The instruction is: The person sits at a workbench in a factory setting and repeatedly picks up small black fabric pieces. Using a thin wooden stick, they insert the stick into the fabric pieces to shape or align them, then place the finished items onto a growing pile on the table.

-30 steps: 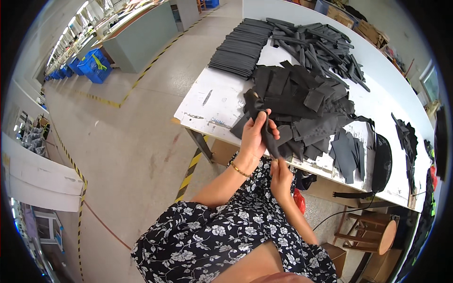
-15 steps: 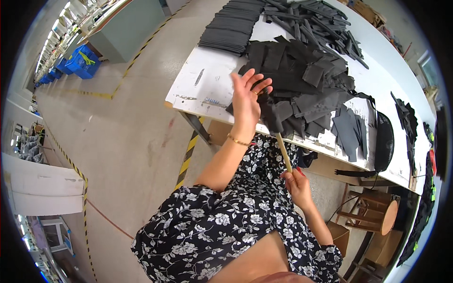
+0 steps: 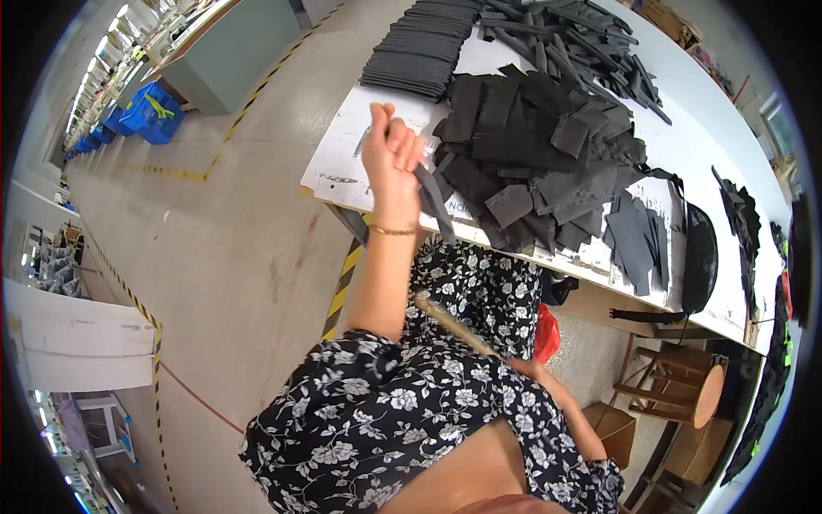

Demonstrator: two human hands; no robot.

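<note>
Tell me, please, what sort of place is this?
Probably a textile workshop: black fabric-like pieces heaped on a white table, blue crates further back, and striped floor tape.

You're on one view: head cam, the left fisheye of your head-worn pair, upright, unmirrored. It looks steeply down past your chest, so your floral garment [image 3: 402, 411] fills the bottom centre, nearest the lens. Your left hand [image 3: 392, 154] sits near mid-frame, your right hand [image 3: 526, 368] lower and right of centre, both at close range. Beyond them the white table [image 3: 338, 154] runs across the upper right, floor [image 3: 248, 231] down the left, grey counter [image 3: 244, 64] farther off, upper left. Straight edges bow toward the black rim.
</note>
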